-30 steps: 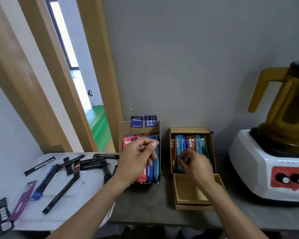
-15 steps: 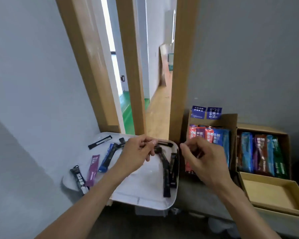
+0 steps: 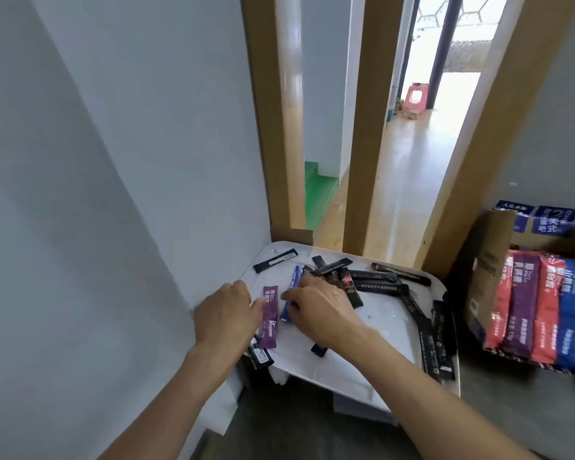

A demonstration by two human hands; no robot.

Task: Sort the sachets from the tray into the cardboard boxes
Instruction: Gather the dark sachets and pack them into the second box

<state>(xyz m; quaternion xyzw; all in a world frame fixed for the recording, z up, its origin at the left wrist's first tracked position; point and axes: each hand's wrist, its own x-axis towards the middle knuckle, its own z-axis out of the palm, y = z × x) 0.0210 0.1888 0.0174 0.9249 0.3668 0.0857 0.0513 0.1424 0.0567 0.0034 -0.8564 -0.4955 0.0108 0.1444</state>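
Both hands are down on the white tray (image 3: pixel 372 340), which sits on the grey bench (image 3: pixel 512 410) just left of the open cardboard box (image 3: pixel 485 280). The left hand (image 3: pixel 226 317) has its fingers curled at the left edge of a purple sachet (image 3: pixel 270 316), touching it; whether it actually pinches the sachet I cannot tell. That sachet lies flat near the tray's left side, its long axis running from the near edge toward the far edge, almost straight away from the viewer. The right hand (image 3: pixel 319 310) rests just right of the purple sachet, fingers bent over a blue sachet (image 3: pixel 292 293) whose long axis runs much the same way, leaning slightly right at its far end; a firm grasp cannot be confirmed. A small black sachet (image 3: pixel 259 351) pokes out at the tray's near left corner, under the left wrist. More black sachets (image 3: pixel 379 287) lie scattered over the tray's far and right parts at crossing angles, several along the right edge pointing near to far. In the cardboard box, red, purple and blue sachets (image 3: pixel 545 310) stand upright side by side
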